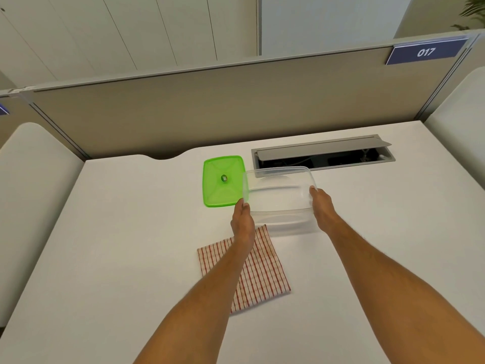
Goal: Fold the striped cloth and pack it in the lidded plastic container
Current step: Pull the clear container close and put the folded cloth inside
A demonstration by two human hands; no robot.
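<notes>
Currently both hands, left hand [242, 219] and right hand [324, 208], grip the open clear container [279, 198] by its side walls beside the green lid [223, 181], while the folded striped cloth [258, 271] lies on the desk [118, 232] nearer the person — probably light, limp, best pinched at its edges.

Layout on the table [118, 232]: the cloth [262, 271] lies nearest, near the middle, with the container [280, 198] just beyond it and the lid [223, 181] at the container's left, their edges overlapping in view. The left hand [242, 219] holds the container's left end and the right hand [322, 208] its right end, the left forearm crossing over the cloth. Farther back and to the right sits the cable hatch [322, 153], and the partition [210, 111] stands along the far edge.
</notes>
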